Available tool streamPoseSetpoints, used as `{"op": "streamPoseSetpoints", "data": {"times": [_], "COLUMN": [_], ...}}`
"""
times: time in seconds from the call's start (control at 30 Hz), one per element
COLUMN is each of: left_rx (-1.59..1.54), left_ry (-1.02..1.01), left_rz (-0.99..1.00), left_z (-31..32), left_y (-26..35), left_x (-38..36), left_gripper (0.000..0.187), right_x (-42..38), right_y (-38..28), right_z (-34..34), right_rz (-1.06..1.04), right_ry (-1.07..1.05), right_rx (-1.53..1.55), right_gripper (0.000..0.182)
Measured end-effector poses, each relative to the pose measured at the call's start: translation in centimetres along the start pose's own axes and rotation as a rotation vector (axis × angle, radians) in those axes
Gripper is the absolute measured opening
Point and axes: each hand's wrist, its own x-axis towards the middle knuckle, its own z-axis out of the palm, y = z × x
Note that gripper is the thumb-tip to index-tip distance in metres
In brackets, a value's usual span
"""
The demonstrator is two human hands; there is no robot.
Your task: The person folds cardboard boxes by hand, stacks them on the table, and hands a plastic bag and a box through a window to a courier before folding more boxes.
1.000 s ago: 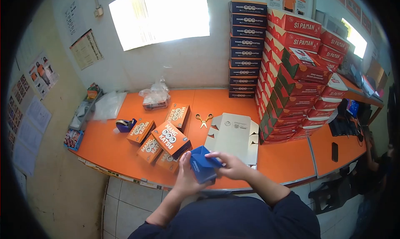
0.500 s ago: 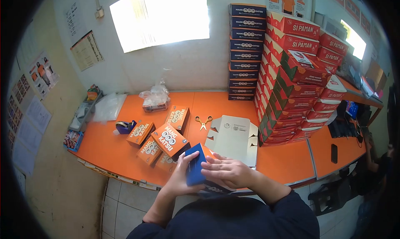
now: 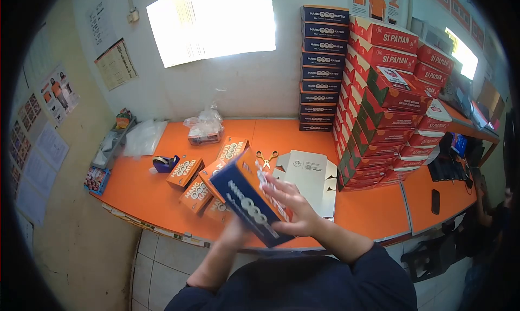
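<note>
A blue and orange Mang Katsu box (image 3: 245,201) is tilted up in front of me, its dark blue side with white lettering facing me. My right hand (image 3: 295,207) is closed around its right end, fingers over the orange top and thumb at the blue side. Below the box's left part is my left hand (image 3: 234,234), smeared by motion, with its fingers partly hidden. Behind the box lie several closed orange boxes (image 3: 184,171) in a loose pile. A flat unfolded carton (image 3: 310,175) lies grey side up beyond my right hand, beside yellow-handled scissors (image 3: 266,158).
Tall stacks of dark blue boxes (image 3: 323,59) and red Si Paman boxes (image 3: 398,89) stand at the back right. A tape dispenser (image 3: 165,164), plastic bags (image 3: 145,138) and a wrapped bundle (image 3: 205,131) sit at left. A phone (image 3: 435,201) lies far right; someone's arm (image 3: 490,213) shows beyond.
The box has turned and come up, so its long blue lettered side now faces me. My left hand has dropped from its left end; the right hand has shifted to grip its right end.
</note>
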Motion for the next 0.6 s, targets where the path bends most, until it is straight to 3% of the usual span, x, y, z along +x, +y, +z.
{"op": "streamPoseSetpoints", "data": {"times": [0.07, 0.1, 0.13, 0.2, 0.33, 0.37, 0.47, 0.5, 0.6], "left_rx": [0.54, 0.047, -0.409, -0.602, -0.514, -0.479, -0.462, -0.462, -0.48], "left_ry": [0.069, 0.129, 0.101, 0.043, 0.126, 0.104, 0.033, 0.02, 0.08], "left_rz": [0.214, -0.061, 0.022, -0.118, -0.122, -0.135, -0.126, -0.11, -0.119], "left_z": [1.4, 1.4, 1.4, 0.7, 0.6, 0.5, 1.0, 0.9, 1.2], "left_y": [-2.1, -1.4, -0.5, 0.1, 0.7, 0.7, 0.5, 0.3, 0.6], "left_x": [-0.2, -0.8, -0.4, -0.5, -0.6, -0.5, -0.4, -0.4, -0.5], "left_gripper": [0.094, 0.093, 0.087, 0.084, 0.083, 0.083, 0.083, 0.083, 0.085], "right_x": [1.0, 1.0, 1.0, 0.4, 1.6, 1.5, 0.9, 1.6, 0.9], "right_y": [-0.4, -0.2, 0.0, 0.1, -0.6, -0.4, 0.0, 0.5, 0.8], "right_z": [1.1, 1.8, 2.4, 3.6, 1.3, 0.8, 0.2, 0.3, 1.1], "right_rz": [0.003, -0.036, -0.093, -0.193, -0.398, -0.266, 0.143, -0.058, -0.121], "right_ry": [0.076, 0.107, 0.106, 0.088, -0.159, -0.307, -0.061, 0.118, -0.138], "right_rx": [-0.025, -0.113, -0.241, -0.489, -0.525, -0.478, -0.153, -0.011, -0.341], "right_gripper": [0.066, 0.055, 0.051, 0.044, 0.036, 0.041, 0.044, 0.052, 0.059]}}
